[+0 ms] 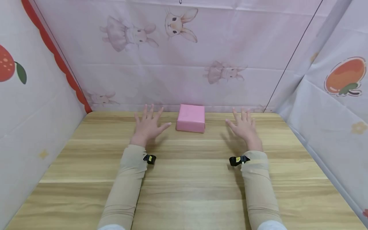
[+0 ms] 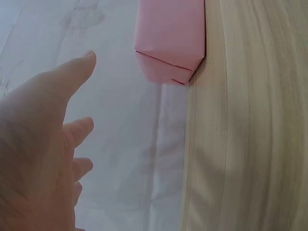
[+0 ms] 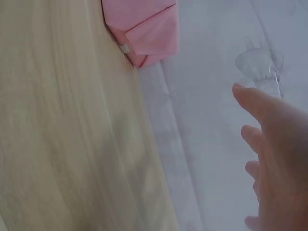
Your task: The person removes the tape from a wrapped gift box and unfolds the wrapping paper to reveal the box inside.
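Note:
A pink paper-wrapped box (image 1: pixel 191 118) lies on the wooden table (image 1: pixel 189 185) near its far edge, between my two hands. To its left, my left hand (image 1: pixel 147 127) is spread with fingers straight, the thumb pointing toward the box and a gap between them. On the other side my right hand (image 1: pixel 243 127) is spread the same way, farther from the box. Neither hand holds anything. Folded paper ends of the pink box (image 2: pixel 171 33) show in the left wrist view, and the right wrist view shows a folded flap on the pink box (image 3: pixel 149 33) with a small whitish patch.
A pale pink curtain with printed rabbits (image 1: pixel 224 72) hangs behind the far table edge. White printed sheets stand at the left (image 1: pixel 34 111) and right (image 1: pixel 325 118). Each wrist wears a black strap, such as the left strap (image 1: pixel 150 159).

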The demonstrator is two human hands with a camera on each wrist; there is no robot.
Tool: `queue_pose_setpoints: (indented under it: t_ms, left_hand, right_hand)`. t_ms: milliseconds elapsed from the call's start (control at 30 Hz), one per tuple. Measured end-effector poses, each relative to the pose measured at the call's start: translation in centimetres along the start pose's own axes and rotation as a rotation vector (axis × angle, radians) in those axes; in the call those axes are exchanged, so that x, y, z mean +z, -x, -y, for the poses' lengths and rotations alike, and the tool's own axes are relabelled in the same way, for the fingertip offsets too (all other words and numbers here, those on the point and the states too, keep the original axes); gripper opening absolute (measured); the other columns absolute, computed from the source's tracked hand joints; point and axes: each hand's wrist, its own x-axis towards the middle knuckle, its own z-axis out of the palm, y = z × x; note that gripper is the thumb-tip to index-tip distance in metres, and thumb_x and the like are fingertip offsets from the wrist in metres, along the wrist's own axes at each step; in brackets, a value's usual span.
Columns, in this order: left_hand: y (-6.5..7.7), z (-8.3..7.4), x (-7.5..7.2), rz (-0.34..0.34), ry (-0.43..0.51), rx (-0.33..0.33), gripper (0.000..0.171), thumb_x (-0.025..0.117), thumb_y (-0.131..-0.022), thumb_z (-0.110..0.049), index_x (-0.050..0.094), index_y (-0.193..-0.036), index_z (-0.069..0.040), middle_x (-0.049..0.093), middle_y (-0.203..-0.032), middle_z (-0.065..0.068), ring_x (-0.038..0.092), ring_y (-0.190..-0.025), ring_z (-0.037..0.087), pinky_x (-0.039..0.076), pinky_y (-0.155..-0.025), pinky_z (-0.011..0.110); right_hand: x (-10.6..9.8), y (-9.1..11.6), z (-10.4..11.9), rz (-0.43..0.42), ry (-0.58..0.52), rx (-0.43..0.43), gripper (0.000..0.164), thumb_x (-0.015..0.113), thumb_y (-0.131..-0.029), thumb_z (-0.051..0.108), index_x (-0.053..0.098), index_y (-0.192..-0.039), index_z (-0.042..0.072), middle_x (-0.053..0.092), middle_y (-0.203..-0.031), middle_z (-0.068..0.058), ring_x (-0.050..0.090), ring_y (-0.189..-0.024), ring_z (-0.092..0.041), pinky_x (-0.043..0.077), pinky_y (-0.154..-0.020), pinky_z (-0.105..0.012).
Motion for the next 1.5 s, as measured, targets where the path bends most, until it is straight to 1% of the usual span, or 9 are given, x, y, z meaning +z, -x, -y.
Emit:
queue_pose_setpoints:
  t_ms: [167,433,533,700,833,967,1100,1267,1500]
  left_hand:
    - [-0.4,-0.7,0.5,-0.001,-0.028,0.012,0.082,0.032,-0.091,-0.075,-0.001,-0.155,-0.037,-0.016,-0.163,0.005,-0.021,-0.149,0.033,-0.015,-0.110,0.070]
    - [-1.5,-3.5,2.1,0.019,-0.016,0.104,0.084,0.038,-0.090,-0.073,0.002,-0.156,-0.035,-0.012,-0.164,0.003,-0.019,-0.151,0.029,-0.007,-0.112,0.071]
    - [-1.6,-4.2,2.7,0.049,-0.002,0.137,0.085,0.043,-0.091,-0.070,0.008,-0.157,-0.031,-0.009,-0.165,0.005,-0.015,-0.151,0.031,-0.004,-0.113,0.071]
    - [-1.6,-4.9,3.6,0.102,-0.011,0.177,0.086,0.046,-0.091,-0.068,0.010,-0.157,-0.028,-0.003,-0.165,0.006,-0.006,-0.152,0.035,-0.004,-0.114,0.070]
    - [-1.5,-5.2,3.9,0.114,-0.002,0.192,0.087,0.049,-0.091,-0.066,0.010,-0.158,-0.026,0.006,-0.165,0.009,0.005,-0.152,0.039,0.004,-0.114,0.072]
    - [-1.6,-5.3,4.1,0.103,0.005,0.198,0.088,0.052,-0.090,-0.064,0.011,-0.158,-0.025,0.012,-0.165,0.010,0.012,-0.151,0.040,0.012,-0.112,0.073]
    - [-1.6,-5.5,4.0,0.091,-0.011,0.200,0.089,0.053,-0.090,-0.064,0.012,-0.158,-0.025,0.014,-0.164,0.011,0.015,-0.150,0.040,0.016,-0.112,0.073]
    - [-1.2,-5.8,3.9,0.095,-0.019,0.204,0.090,0.054,-0.089,-0.063,0.012,-0.158,-0.022,0.014,-0.164,0.014,0.011,-0.151,0.040,0.013,-0.113,0.071]
    - [0.2,-6.1,4.0,0.084,-0.031,0.232,0.090,0.058,-0.088,-0.061,0.016,-0.157,-0.020,0.015,-0.163,0.014,0.010,-0.152,0.036,0.013,-0.114,0.071]
  right_hand:
    - [0.6,-0.4,0.7,0.001,0.016,-0.019,0.077,0.028,-0.098,0.065,-0.006,-0.157,0.029,-0.022,-0.160,-0.017,-0.025,-0.146,-0.041,-0.011,-0.115,-0.067]
    - [1.5,-1.4,3.4,-0.013,0.066,-0.085,0.077,0.032,-0.098,0.063,-0.002,-0.157,0.028,-0.016,-0.163,-0.014,-0.012,-0.150,-0.042,-0.001,-0.118,-0.065]
    - [2.2,-1.6,4.8,0.011,0.055,-0.123,0.077,0.036,-0.098,0.060,-0.002,-0.157,0.028,-0.015,-0.163,-0.014,-0.012,-0.150,-0.041,-0.001,-0.118,-0.064]
    - [3.9,-1.9,6.9,0.046,0.035,-0.232,0.074,0.040,-0.099,0.054,0.009,-0.158,0.022,-0.003,-0.164,-0.018,-0.008,-0.151,-0.041,0.003,-0.118,-0.065]
    - [5.2,-1.9,8.2,0.073,0.062,-0.287,0.074,0.041,-0.098,0.057,0.014,-0.157,0.022,0.005,-0.164,-0.018,0.000,-0.151,-0.042,0.009,-0.119,-0.064]
    - [6.1,-2.1,8.6,0.074,0.093,-0.291,0.078,0.042,-0.096,0.060,0.011,-0.158,0.024,0.010,-0.163,-0.020,0.007,-0.151,-0.041,0.012,-0.120,-0.061]
    - [6.4,-2.1,8.8,0.069,0.083,-0.278,0.080,0.046,-0.095,0.060,0.011,-0.158,0.024,0.010,-0.163,-0.021,0.006,-0.151,-0.040,0.012,-0.121,-0.060]
    - [6.1,-1.8,9.1,0.064,0.052,-0.284,0.083,0.051,-0.094,0.057,0.011,-0.158,0.022,0.011,-0.162,-0.023,0.007,-0.151,-0.039,0.015,-0.119,-0.062]
    - [5.9,-0.7,9.0,0.076,0.029,-0.308,0.084,0.057,-0.093,0.052,0.013,-0.158,0.019,0.013,-0.161,-0.025,0.008,-0.151,-0.041,0.016,-0.119,-0.061]
